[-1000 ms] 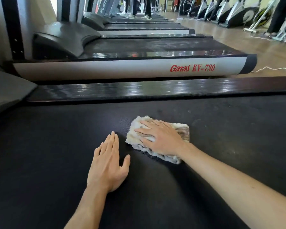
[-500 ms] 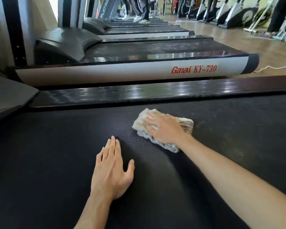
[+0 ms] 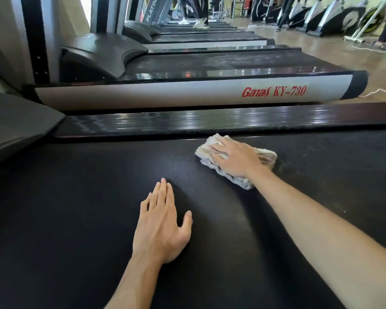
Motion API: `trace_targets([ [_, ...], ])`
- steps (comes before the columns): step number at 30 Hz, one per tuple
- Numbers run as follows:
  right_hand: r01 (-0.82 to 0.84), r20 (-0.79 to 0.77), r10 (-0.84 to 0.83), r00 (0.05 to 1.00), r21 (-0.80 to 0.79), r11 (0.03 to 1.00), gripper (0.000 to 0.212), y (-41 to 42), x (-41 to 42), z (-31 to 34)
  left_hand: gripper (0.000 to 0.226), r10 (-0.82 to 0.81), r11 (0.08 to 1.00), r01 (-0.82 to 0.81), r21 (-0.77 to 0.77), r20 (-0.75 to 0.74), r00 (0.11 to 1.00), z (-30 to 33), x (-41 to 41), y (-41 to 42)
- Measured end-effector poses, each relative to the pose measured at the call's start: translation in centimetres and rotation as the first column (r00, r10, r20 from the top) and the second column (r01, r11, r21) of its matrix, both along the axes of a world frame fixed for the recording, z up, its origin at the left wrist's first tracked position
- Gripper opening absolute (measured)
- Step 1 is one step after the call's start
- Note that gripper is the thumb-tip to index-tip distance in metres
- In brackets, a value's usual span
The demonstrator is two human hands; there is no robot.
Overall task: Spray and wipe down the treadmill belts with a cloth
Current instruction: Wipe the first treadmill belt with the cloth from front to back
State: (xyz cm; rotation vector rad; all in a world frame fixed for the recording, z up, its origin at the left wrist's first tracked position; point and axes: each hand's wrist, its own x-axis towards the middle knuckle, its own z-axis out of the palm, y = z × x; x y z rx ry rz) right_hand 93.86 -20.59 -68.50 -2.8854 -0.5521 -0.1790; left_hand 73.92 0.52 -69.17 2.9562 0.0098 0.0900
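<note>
A black treadmill belt (image 3: 76, 208) fills the lower view. A folded pale cloth (image 3: 212, 142) lies on it near the far edge, by the glossy side rail (image 3: 187, 121). My right hand (image 3: 236, 159) presses flat on the cloth with straight fingers. My left hand (image 3: 163, 221) rests flat on the bare belt, nearer to me and left of the cloth, fingers straight and together. A faint dusty smear shows on the belt right of the cloth. No spray bottle is in view.
A second treadmill marked Ganas KY-730 (image 3: 274, 92) stands just beyond the rail, with more treadmills behind it. A grey motor cover (image 3: 13, 128) rises at the left. People's legs (image 3: 198, 12) and exercise bikes (image 3: 334, 16) are far back on the wooden floor.
My right hand has pushed the cloth away from me, from mid-belt up to the far edge by the rail. My left hand has stayed flat on the belt.
</note>
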Motion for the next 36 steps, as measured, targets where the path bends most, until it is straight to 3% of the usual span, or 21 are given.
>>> trace_targets([
  [2,0.178,0.015,-0.178,0.984,-0.002,0.984,0.053,2.2,-0.3,-0.3,0.101,0.001,1.000,-0.001,-0.006,0.006,1.000,0.0,0.1,-0.1],
  [4,0.210,0.036,-0.210,0.977,0.007,0.978,0.047,6.4,-0.8,-0.2,0.101,0.005,1.000,-0.005,-0.012,0.005,1.000,0.1,0.1,-0.1],
  [8,-0.056,0.012,0.056,0.998,0.008,0.998,0.048,12.5,-0.9,0.7,0.102,-0.008,1.000,0.007,-0.013,-0.028,1.000,0.5,0.1,0.2],
  [12,-0.147,-0.095,0.147,0.985,-0.002,0.989,0.059,12.0,-0.9,0.8,0.090,-0.005,1.000,0.005,-0.003,-0.044,0.999,0.6,0.4,0.3],
  [15,-0.026,-0.077,0.028,0.997,0.034,0.999,0.086,7.7,0.0,-0.2,0.084,-0.005,1.000,0.006,0.005,-0.035,0.999,0.2,0.3,0.3],
  [17,0.094,-0.062,-0.091,0.994,0.045,0.995,0.093,3.9,0.8,-0.9,0.084,-0.002,1.000,0.002,0.004,-0.033,0.999,0.1,0.3,0.3],
  [20,0.288,-0.020,-0.288,0.958,0.084,0.954,0.078,-0.1,0.8,-0.7,0.085,0.005,1.000,-0.004,0.013,-0.021,1.000,0.1,0.3,0.1],
  [23,0.441,0.062,-0.443,0.894,0.049,0.896,0.050,1.7,-0.5,-0.1,0.084,0.008,1.000,-0.007,0.015,-0.024,1.000,0.2,0.3,0.0],
  [26,0.519,-0.017,-0.519,0.855,0.040,0.854,0.044,5.2,-1.2,0.5,0.084,0.007,1.000,-0.007,0.011,-0.032,0.999,0.2,0.2,0.0],
  [28,0.385,0.030,-0.386,0.922,0.019,0.923,0.045,7.1,-1.8,0.6,0.084,0.007,1.000,-0.007,0.007,-0.023,1.000,0.1,0.1,0.1],
  [30,0.127,0.062,-0.128,0.990,0.015,0.992,0.046,8.9,-2.9,0.9,0.084,0.005,1.000,-0.005,-0.005,-0.026,1.000,0.1,0.1,0.0],
  [32,-0.073,-0.035,0.074,0.997,0.028,0.997,0.054,10.0,-3.9,1.3,0.084,0.006,1.000,-0.006,-0.007,-0.021,1.000,0.2,0.1,0.0],
  [34,-0.140,-0.069,0.141,0.988,0.016,0.990,0.059,9.4,-4.5,1.7,0.085,0.006,1.000,-0.006,-0.012,-0.017,1.000,0.2,0.1,0.2],
  [36,-0.101,-0.031,0.102,0.994,0.016,0.995,0.054,6.7,-4.3,1.7,0.085,0.002,1.000,-0.002,-0.008,-0.017,1.000,0.1,0.2,0.2],
])
